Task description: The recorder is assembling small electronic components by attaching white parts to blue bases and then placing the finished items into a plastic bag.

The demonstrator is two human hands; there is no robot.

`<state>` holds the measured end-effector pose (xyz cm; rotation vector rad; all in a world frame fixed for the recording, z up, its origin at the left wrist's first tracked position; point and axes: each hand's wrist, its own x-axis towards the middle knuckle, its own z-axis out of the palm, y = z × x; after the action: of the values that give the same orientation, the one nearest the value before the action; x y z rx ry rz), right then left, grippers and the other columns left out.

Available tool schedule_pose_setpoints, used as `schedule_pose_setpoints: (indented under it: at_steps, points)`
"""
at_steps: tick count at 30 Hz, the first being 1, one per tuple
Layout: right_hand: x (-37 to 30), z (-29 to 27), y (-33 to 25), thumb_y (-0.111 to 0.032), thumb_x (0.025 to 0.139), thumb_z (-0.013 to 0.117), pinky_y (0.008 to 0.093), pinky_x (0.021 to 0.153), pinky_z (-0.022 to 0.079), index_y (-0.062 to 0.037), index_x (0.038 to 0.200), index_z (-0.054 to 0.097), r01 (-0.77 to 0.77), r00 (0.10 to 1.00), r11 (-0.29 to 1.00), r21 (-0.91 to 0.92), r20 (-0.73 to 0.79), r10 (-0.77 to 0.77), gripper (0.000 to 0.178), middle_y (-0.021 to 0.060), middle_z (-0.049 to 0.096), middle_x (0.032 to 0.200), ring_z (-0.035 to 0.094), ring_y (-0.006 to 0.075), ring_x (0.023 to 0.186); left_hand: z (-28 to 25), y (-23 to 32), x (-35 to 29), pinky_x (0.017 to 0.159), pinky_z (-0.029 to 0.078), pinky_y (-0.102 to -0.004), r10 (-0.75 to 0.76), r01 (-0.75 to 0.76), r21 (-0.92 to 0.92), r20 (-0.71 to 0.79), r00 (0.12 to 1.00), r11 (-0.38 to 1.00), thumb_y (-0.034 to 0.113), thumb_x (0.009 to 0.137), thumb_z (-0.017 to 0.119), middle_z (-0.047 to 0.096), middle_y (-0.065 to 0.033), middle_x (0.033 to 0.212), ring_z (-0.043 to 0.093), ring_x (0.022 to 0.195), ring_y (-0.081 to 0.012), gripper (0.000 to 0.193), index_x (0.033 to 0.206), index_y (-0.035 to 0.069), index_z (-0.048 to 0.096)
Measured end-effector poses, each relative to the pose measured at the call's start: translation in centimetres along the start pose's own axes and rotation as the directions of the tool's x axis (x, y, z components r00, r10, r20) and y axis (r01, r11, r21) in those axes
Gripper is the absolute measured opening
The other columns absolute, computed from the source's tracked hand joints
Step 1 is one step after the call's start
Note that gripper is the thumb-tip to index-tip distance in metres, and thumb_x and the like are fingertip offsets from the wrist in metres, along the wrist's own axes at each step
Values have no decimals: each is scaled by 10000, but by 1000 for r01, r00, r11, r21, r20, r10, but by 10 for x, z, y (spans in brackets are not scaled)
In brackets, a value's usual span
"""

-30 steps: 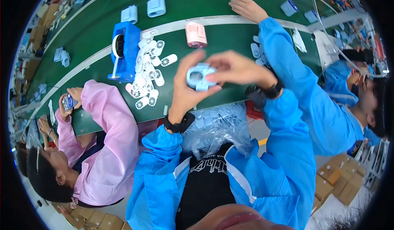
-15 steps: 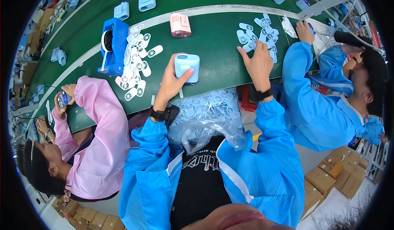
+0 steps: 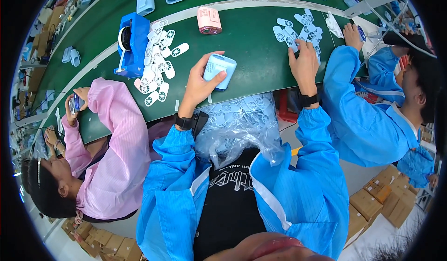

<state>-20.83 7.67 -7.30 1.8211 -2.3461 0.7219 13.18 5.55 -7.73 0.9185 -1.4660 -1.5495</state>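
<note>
My left hand [image 3: 199,85] is wrapped round a light blue box-shaped plastic device [image 3: 220,71] with rounded corners and a slotted patch on its face. It is held tilted above the green table's near side. My right hand [image 3: 305,64] reaches to a loose pile of light blue oval cover plates [image 3: 309,27] with round wheel-like grilles. Its thumb and index finger close at the end of one light blue cover plate [image 3: 291,43] at the pile's near edge. To the left spreads a heap of white cover plates [image 3: 160,67] of the same shape.
A blue tape dispenser [image 3: 134,46] stands beside the white plates. Farther off is a pink device [image 3: 209,20]. Before my lap lies a clear plastic bag [image 3: 237,126] full of plates. Co-workers sit at both sides, one in a pink sleeve [image 3: 111,105], one in a blue sleeve [image 3: 344,93].
My left hand has turned the light blue device so it leans and shows its slotted face. My right thumb has drawn in toward the fingers at the light blue plates. The view has shifted slightly.
</note>
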Motion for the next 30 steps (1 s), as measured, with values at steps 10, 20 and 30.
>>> schedule_pose_setpoints:
  at_steps: [10, 20, 30]
  points:
    - [-24, -94, -102, 2, 951, 719, 328, 777, 544, -89, 1400, 681, 11, 968, 772, 636, 187, -167, 459, 98, 618, 1056, 643, 208, 906, 13, 44, -17, 930, 561, -309, 90, -91, 45, 29, 996, 995, 195, 870, 895, 731, -112, 1220, 706, 1083, -167, 688, 1470, 55, 589]
    - [-34, -119, -134, 83, 904, 703, 309, 797, 532, -88, 1358, 753, 124, 833, 625, 770, 262, -488, 488, 103, 599, 1107, 635, 203, 945, 21, 76, -32, 953, 598, -390, 370, -363, 328, 42, 928, 872, 260, 695, 1016, 731, -166, 1309, 753, 1134, -285, 911, 1480, 59, 600]
    - [-41, -117, -127, 80, 912, 692, 309, 794, 524, -75, 1364, 747, 154, 817, 582, 799, 228, -530, 481, 106, 577, 1118, 619, 201, 962, 25, 76, -38, 957, 594, -379, 413, -412, 296, 61, 908, 862, 273, 695, 1014, 707, -158, 1367, 747, 1148, -290, 898, 1465, 50, 610]
